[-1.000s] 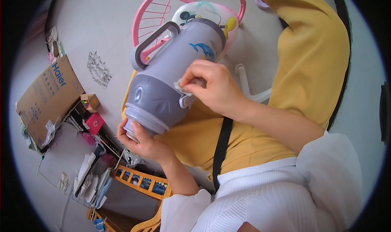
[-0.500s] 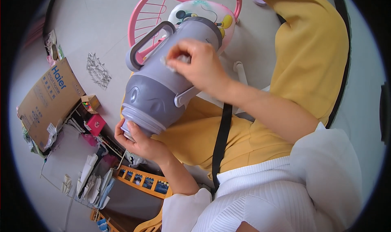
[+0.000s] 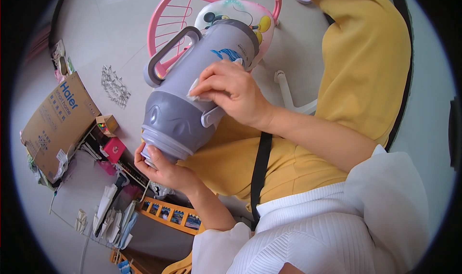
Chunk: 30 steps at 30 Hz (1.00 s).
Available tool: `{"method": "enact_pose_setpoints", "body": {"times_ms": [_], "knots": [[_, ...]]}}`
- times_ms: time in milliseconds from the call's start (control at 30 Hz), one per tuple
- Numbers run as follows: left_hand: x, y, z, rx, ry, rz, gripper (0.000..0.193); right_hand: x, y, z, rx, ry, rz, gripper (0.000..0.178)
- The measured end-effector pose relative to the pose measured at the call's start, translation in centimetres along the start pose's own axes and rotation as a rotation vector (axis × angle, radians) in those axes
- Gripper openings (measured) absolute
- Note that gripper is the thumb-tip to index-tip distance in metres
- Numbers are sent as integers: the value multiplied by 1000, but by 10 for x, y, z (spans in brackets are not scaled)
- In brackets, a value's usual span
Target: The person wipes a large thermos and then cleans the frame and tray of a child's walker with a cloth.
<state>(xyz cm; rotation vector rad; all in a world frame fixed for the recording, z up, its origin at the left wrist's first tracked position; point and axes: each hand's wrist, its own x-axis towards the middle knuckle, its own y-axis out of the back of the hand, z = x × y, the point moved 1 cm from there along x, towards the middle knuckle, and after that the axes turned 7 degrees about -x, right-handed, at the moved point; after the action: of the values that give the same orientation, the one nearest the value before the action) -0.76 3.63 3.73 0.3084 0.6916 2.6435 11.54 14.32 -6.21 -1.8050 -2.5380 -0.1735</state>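
Observation:
A grey-purple insulated flask (image 3: 202, 55) lies tilted across my lap, its dark base pointing away and its top toward the lower left. A loop handle (image 3: 166, 52) runs along its left side, and a blue whale picture (image 3: 226, 54) shows near the base. My left hand (image 3: 166, 170) is wrapped round the narrow end of the flask's top. Pinched in the fingers of my right hand (image 3: 236, 93) is a crumpled white tissue (image 3: 196, 92), held against the flask's side just above the darker shoulder. Part of the tissue is hidden by the fingers.
Beyond the flask stands a pink child's chair (image 3: 153, 24) with a cartoon seat. A flattened cardboard box (image 3: 60, 125), a small open box (image 3: 107, 124) and a rack of folded items (image 3: 113, 226) are at the left. An orange wooden frame (image 3: 168, 214) is near my left forearm.
My right hand has moved down the flask toward its shoulder with the tissue, uncovering the whale picture. The flask has shifted slightly left; my left hand keeps its grip.

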Motion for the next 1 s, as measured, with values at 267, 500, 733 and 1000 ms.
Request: {"method": "enact_pose_setpoints", "body": {"times_ms": [267,500,733,1000], "knots": [[-1,3,-2,27,0,31,27,18,10,29,-149,-109,35,5],[-11,9,-7,139,-129,21,27,25,20,59,-311,-69,-49,7],[-26,12,-8,79,-134,-23,28,50,14,11,-121,-23,0,10],[-29,12,-9,102,-175,-46,28,42,-4,27,-83,160,-290,16]]}}
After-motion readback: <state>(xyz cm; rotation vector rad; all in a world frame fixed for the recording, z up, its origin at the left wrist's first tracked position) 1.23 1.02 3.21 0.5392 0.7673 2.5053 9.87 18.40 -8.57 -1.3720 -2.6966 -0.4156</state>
